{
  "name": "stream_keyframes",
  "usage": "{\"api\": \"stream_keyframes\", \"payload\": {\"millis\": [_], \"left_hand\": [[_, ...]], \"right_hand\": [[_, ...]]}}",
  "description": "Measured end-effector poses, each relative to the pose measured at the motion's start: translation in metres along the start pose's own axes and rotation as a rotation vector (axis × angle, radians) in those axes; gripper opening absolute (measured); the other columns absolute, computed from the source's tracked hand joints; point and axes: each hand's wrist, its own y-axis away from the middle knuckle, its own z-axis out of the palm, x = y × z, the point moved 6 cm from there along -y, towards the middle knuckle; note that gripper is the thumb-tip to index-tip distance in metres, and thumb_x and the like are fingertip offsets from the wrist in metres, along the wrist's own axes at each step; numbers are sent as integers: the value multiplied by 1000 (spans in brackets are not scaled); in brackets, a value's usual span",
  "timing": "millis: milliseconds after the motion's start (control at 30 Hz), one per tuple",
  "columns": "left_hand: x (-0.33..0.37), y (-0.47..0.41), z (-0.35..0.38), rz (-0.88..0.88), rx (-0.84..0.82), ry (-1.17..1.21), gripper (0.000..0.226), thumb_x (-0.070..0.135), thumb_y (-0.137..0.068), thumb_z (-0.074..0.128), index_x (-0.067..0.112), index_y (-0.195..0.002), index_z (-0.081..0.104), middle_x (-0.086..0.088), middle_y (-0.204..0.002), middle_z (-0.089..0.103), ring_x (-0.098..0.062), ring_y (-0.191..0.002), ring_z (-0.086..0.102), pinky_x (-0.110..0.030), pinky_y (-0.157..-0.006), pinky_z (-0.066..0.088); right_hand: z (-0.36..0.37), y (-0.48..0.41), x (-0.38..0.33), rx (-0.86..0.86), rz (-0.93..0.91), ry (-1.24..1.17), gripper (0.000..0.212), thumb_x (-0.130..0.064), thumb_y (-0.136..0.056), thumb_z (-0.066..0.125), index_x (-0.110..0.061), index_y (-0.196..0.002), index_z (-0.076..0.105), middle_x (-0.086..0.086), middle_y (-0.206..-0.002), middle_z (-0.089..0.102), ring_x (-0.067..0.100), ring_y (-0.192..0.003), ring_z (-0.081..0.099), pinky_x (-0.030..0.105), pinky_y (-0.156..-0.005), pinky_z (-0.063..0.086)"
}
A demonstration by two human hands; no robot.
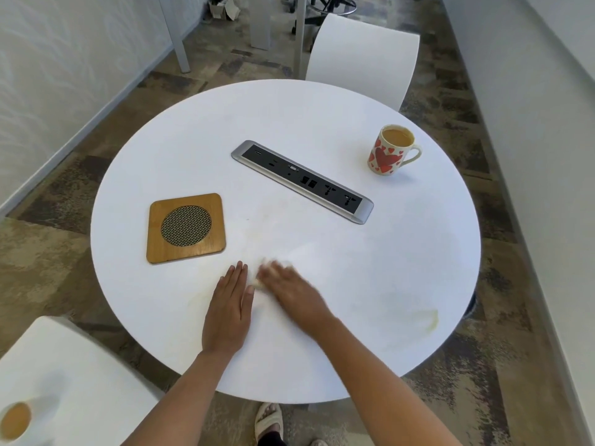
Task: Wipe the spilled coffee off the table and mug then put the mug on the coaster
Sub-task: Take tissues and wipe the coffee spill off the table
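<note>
Head view: wiping is in hand. Left hand (227, 312) lies flat on the bench (289, 117), grip spread. Right hand (291, 292), blurred, presses a wad (258, 283); grip unclear. Mug (389, 152) stands well apart from coaster (186, 227). Next, probably the smear (429, 320).

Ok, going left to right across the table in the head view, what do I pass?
Coaster → left hand → right hand → mug. The socket strip runs across the same stretch as both hands, so it has no clear place in the order.
</note>
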Motion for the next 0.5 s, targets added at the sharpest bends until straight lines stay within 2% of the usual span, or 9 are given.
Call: {"api": "stream_keyframes", "payload": {"millis": [67, 100, 200, 300, 367, 433, 500], "left_hand": [[0, 0, 1, -2, -9, -29, 66, 44, -93, 11, 7, -143, 31, 1, -151, 27, -9, -141, 18, -23, -117, 8], [0, 1, 2, 1, -15, -42, 66, 44, -93, 10, 7, -143, 31, 1, -151, 26, -9, -141, 17, -24, -117, 8], [2, 4, 4, 23, -41, -75, 66, 43, -93, 9, 7, -143, 30, -1, -152, 27, -10, -142, 17, -27, -118, 10], [7, 11, 6, 35, -52, -96, 65, 43, -94, 9, 6, -143, 30, -3, -152, 27, -11, -142, 16, -27, -118, 10], [12, 15, 9, 40, -62, -104, 69, 47, -94, 6, 6, -143, 30, -2, -152, 27, -11, -142, 16, -27, -117, 9], [21, 19, 14, 54, -68, -102, 74, 51, -93, -1, 5, -143, 30, -1, -152, 25, -13, -142, 17, -27, -117, 8], [28, 22, 20, 49, -69, -88, 73, 51, -93, 1, 6, -143, 30, 1, -151, 23, -14, -142, 18, -26, -117, 8]], "right_hand": [[-13, -5, 43, 6, 200, 53, 47, -3, -100, 30, -10, -146, 25, 11, -156, 21, 28, -144, 19, 32, -118, 8], [-20, -1, 67, 3, 330, 50, 48, -5, -101, 25, -15, -148, 20, 6, -158, 14, 25, -146, 12, 31, -117, 3], [-47, 36, 128, 144, 665, 38, 49, 3, -98, 27, -14, -144, 30, 6, -156, 22, 29, -142, 20, 37, -115, 18], [-59, 75, 146, 280, 847, 53, 50, 9, -94, 29, -9, -141, 37, 10, -153, 28, 32, -140, 22, 41, -114, 21], [-53, 82, 128, 316, 834, 37, 47, 9, -94, 32, -5, -137, 41, 15, -149, 34, 36, -137, 29, 45, -112, 26], [-38, 79, 92, 253, 709, 1, 50, 10, -93, 34, -7, -140, 39, 17, -151, 30, 37, -138, 27, 44, -115, 25], [-22, 78, 49, 187, 528, -41, 50, 6, -93, 40, -10, -141, 39, 14, -151, 31, 35, -140, 28, 40, -115, 22]]}}
